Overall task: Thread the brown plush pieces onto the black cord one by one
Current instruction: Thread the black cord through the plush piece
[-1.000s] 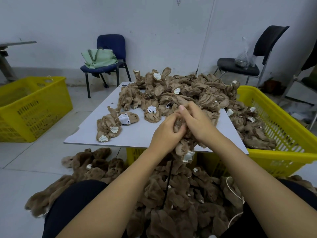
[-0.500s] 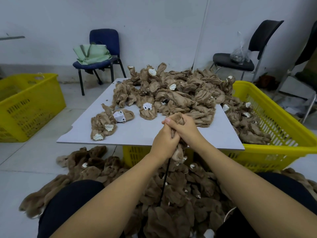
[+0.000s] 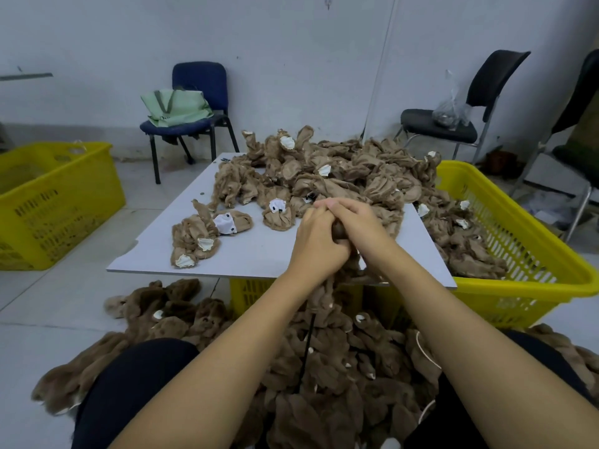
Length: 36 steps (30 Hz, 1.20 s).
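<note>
My left hand (image 3: 319, 241) and my right hand (image 3: 358, 223) are pressed together over the near edge of the grey board (image 3: 252, 254), both gripping one brown plush piece (image 3: 339, 230) that shows between them. More of that plush hangs below the hands. A black cord (image 3: 306, 350) runs straight down from under my left hand into a heap of threaded brown plush (image 3: 324, 367) between my knees. A big pile of loose brown plush pieces (image 3: 330, 176) covers the far half of the board. The cord's upper end is hidden by my hands.
A yellow basket (image 3: 525, 254) with plush stands at the right, another yellow basket (image 3: 55, 202) at the left. A blue chair (image 3: 194, 102) with a green bag and a black chair (image 3: 460, 121) stand by the wall. Loose plush (image 3: 201, 234) lies on the board's left.
Both hands stayed together on the plush piece; the grip closed tighter and the plush now shows less above the hands. The camera view shifted a little.
</note>
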Tool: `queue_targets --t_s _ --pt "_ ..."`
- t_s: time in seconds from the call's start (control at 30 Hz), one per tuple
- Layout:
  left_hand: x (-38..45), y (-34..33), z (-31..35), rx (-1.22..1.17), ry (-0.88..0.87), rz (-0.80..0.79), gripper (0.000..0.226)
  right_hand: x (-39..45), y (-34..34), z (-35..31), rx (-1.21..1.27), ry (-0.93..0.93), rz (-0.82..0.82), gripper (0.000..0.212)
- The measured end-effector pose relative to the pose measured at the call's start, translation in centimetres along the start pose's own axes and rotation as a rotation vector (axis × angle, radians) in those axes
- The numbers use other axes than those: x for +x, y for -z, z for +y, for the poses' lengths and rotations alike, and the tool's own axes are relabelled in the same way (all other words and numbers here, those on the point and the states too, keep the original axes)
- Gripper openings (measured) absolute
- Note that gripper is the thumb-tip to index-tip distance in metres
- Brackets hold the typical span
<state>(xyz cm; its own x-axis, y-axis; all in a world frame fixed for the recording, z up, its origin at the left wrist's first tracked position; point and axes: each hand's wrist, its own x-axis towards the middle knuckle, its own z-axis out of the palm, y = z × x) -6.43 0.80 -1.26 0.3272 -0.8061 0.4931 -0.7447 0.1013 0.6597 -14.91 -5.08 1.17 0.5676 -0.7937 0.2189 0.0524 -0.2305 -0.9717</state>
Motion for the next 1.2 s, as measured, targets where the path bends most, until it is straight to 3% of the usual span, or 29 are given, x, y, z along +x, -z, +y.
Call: queue_targets --t_s 0.17,0.33,0.53,0.63,0.8,1.0,1.2 --pt "-0.3 0.0 -0.6 -0.093 -0.002 0.062 0.029 -0.3 -1.7 1.0 0.110 -0.034 0.080 0.034" --pt "-0.5 0.0 -0.7 -0.226 0.147 0.083 0.012 -0.3 -2.5 2.1 0.134 -0.026 0.076 0.036" --pt "-1.5 -0.3 -0.8 -0.400 0.223 0.110 0.027 -0.5 -3.4 3.7 0.125 -0.005 0.080 0.037" --pt "-1.6 -0.2 -1.2 -0.419 0.197 0.079 0.041 -0.6 -3.8 4.1 0.140 -0.003 0.064 0.026" --pt "-1.7 -0.9 -1.9 -0.401 0.217 0.009 0.021 -0.9 -3.3 4.6 0.097 0.029 0.036 0.024" --pt "-2.6 -0.7 -1.7 -0.444 0.200 -0.056 0.042 -1.5 -3.1 4.9 0.044 0.003 0.021 0.021" --pt "-2.5 1.2 -2.0 -0.441 0.210 -0.108 0.040 -1.4 -3.4 4.4 0.112 -0.108 -0.025 0.023"
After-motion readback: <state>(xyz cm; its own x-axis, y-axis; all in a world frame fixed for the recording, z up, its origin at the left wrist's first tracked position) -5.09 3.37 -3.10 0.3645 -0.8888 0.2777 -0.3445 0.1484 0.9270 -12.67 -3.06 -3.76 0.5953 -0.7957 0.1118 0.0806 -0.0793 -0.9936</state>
